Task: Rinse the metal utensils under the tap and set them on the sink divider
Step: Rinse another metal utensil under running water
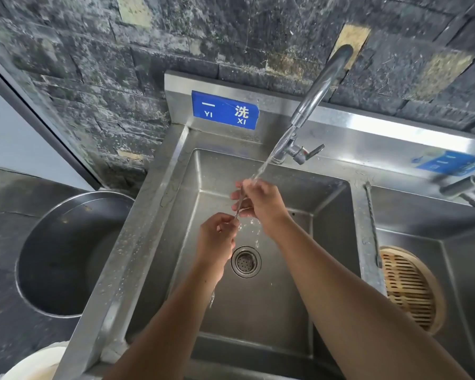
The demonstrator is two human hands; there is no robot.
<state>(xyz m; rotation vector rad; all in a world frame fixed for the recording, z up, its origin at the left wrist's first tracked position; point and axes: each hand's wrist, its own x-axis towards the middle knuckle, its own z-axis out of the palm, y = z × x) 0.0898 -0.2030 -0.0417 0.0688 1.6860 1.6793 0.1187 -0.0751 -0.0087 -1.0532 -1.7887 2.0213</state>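
— Hands over the left basin [258, 311]: left hand [217, 237] pinching the near end of a thin metal utensil [239, 202], right hand [261, 202] closed round its far end, right under the stream from the tap [321, 86].

— Risks?

— Wet, slim metal, so could slip from the pinch and drop toward the drain [246, 261]. Hard to tell whether one piece or two pressed together.

— Room to set down?

— Sink divider [361, 215] just right of the hands, narrow, already carrying another utensil [372, 223] lengthwise. Little bare strip left; careless placing could roll either piece off the edge into the right basin beside the bamboo steamer [409, 289].
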